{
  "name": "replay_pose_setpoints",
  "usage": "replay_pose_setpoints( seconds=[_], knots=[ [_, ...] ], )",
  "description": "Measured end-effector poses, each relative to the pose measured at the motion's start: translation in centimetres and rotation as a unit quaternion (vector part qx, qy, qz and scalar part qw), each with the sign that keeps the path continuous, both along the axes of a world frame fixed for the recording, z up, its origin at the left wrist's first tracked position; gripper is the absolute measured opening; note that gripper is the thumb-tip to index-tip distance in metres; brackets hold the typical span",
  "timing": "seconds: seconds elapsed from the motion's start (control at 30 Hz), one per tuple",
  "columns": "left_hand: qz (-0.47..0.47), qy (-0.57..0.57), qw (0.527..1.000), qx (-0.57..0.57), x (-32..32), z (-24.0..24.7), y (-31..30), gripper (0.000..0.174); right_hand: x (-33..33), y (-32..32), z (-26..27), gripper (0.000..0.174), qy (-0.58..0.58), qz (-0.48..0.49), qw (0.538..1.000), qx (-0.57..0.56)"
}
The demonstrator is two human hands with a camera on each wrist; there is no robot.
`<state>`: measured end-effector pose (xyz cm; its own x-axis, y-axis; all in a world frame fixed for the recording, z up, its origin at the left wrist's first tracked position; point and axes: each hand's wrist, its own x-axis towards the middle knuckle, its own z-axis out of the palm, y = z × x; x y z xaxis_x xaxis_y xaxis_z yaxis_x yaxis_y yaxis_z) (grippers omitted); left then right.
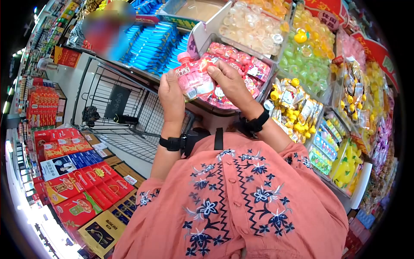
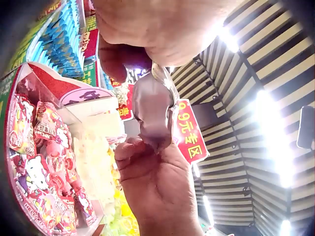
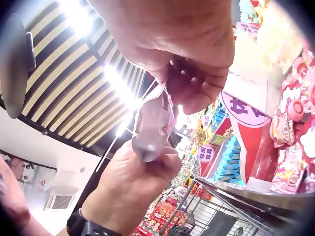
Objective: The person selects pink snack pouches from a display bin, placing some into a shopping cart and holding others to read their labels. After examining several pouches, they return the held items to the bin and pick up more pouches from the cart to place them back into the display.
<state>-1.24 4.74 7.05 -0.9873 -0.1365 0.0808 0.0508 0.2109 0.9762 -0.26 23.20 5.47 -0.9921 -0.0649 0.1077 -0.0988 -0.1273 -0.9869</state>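
Observation:
Both hands hold a pink spouted jelly pouch (image 1: 194, 80) in front of the body, its capped spout pointing up and away. My left hand (image 1: 171, 93) grips the pouch's left edge with the thumb on the printed front. On the opposite edge, my right hand (image 1: 229, 82) pinches the pouch between thumb and curled fingers. Seen end-on in the left wrist view, the silvery pouch bottom (image 2: 153, 108) spans the space between the hands. Beyond the pouch, a bin of similar pink packs (image 1: 254, 82) stands close to the right hand.
A wire shopping cart (image 1: 133, 131) stands left of the body. Blue packets (image 1: 151, 45) fill a bin ahead; clear jelly cups (image 1: 254, 28) and yellow-capped pouches (image 1: 297, 105) lie to the right. Red gift boxes (image 1: 90, 185) are stacked at the lower left.

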Motion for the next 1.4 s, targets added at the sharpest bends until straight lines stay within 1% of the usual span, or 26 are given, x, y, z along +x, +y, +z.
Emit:
replay_pose_setpoints(
  seconds=[0.03,0.1,0.13,0.17,0.27,0.37,0.4,0.47,0.5,0.53,0.57,0.63,0.67,0.7,0.77,0.8,0.83,0.9,0.93,0.97,1.0,1.07,1.1,1.13,1.33,1.4],
  knots=[
    [0.012,-0.010,1.000,0.000,0.2,0.0,0.1,0.039,0.0,0.1,0.4,0.032,0.005,-0.003,1.000,0.008],
    [0.021,-0.009,1.000,0.017,-0.5,0.4,0.6,0.042,0.6,0.4,2.5,0.033,-0.009,-0.022,0.997,0.077],
    [0.017,-0.004,0.999,0.034,-0.4,0.0,0.8,0.043,0.0,0.2,1.1,0.034,-0.001,-0.018,0.998,0.054],
    [0.013,-0.002,0.999,0.050,-0.5,-0.4,0.7,0.043,0.0,0.4,1.1,0.029,-0.007,-0.013,0.998,0.062],
    [-0.048,0.003,0.998,0.041,-1.1,-1.1,-0.4,0.037,-0.2,1.0,1.8,0.031,-0.028,-0.004,0.999,0.029],
    [-0.037,-0.041,0.994,0.096,-1.4,-0.4,-0.3,0.032,-0.5,1.5,2.4,0.029,0.007,-0.040,0.999,0.028],
    [-0.036,-0.051,0.997,0.054,-1.6,0.0,-0.4,0.038,-0.5,1.5,2.5,0.028,0.016,-0.059,0.998,0.031],
    [-0.082,-0.044,0.995,0.046,-1.3,0.6,0.6,0.044,-0.8,1.7,2.5,0.022,0.015,-0.079,0.996,0.039],
    [-0.104,-0.045,0.993,0.042,-0.9,0.8,1.1,0.046,-1.0,1.6,2.7,0.019,0.074,-0.102,0.988,0.084],
    [-0.146,-0.059,0.985,0.066,-0.5,1.3,1.6,0.055,-1.0,1.1,3.0,0.017,0.130,-0.123,0.975,0.128],
    [-0.169,-0.052,0.979,0.102,-0.5,1.0,1.8,0.056,-0.8,0.6,3.2,0.016,0.182,-0.142,0.958,0.172],
    [-0.210,-0.040,0.961,0.174,-0.5,1.0,2.2,0.057,0.3,-0.4,3.4,0.013,0.203,-0.140,0.939,0.239],
    [-0.224,-0.072,0.945,0.229,0.0,1.3,2.5,0.055,0.4,-0.9,3.2,0.013,0.232,-0.142,0.921,0.280],
    [-0.227,-0.079,0.942,0.232,-0.3,0.4,2.3,0.054,0.4,-1.4,3.1,0.012,0.263,-0.146,0.898,0.320],
    [-0.235,-0.095,0.937,0.241,-0.7,-2.2,1.8,0.053,0.6,-2.1,3.2,0.012,0.273,-0.127,0.905,0.300],
    [-0.212,-0.107,0.934,0.267,-0.2,-1.3,2.2,0.045,0.5,-2.2,3.3,0.012,0.286,-0.122,0.908,0.280],
    [-0.208,-0.106,0.926,0.297,-0.1,-1.1,2.1,0.043,0.7,-2.1,3.1,0.012,0.296,-0.117,0.912,0.260],
    [-0.192,-0.110,0.907,0.357,-0.4,-0.8,1.3,0.040,0.5,-0.9,3.0,0.015,0.128,-0.085,0.977,0.146],
    [-0.207,-0.099,0.917,0.326,-0.2,0.6,1.1,0.038,0.2,-0.3,3.1,0.016,0.094,-0.131,0.973,0.164],
    [-0.234,0.042,0.971,-0.020,-0.6,-0.9,-0.5,0.043,-0.6,0.6,2.3,0.018,0.073,-0.150,0.973,0.157],
    [-0.192,-0.144,0.882,0.405,-0.4,1.0,0.4,0.044,-1.0,1.3,2.2,0.020,0.139,-0.171,0.962,0.164],
    [-0.209,-0.140,0.884,0.394,-0.8,0.9,-0.1,0.047,-1.1,1.8,2.3,0.026,0.018,-0.085,0.994,0.063],
    [-0.205,-0.139,0.883,0.398,-0.7,0.9,-0.2,0.048,-0.8,1.7,2.4,0.028,-0.053,-0.042,0.998,0.009],
    [-0.208,-0.147,0.884,0.391,-0.4,1.1,-0.2,0.049,-0.9,1.3,1.5,0.034,-0.077,-0.015,0.996,-0.042],
    [-0.221,-0.174,0.884,0.374,-0.4,0.1,-0.3,0.054,-0.4,0.7,1.0,0.029,-0.090,0.071,0.993,0.016],
    [-0.228,-0.180,0.883,0.369,-0.3,0.2,-0.5,0.054,-0.3,0.4,0.4,0.029,-0.086,0.049,0.995,0.002]
  ],
)
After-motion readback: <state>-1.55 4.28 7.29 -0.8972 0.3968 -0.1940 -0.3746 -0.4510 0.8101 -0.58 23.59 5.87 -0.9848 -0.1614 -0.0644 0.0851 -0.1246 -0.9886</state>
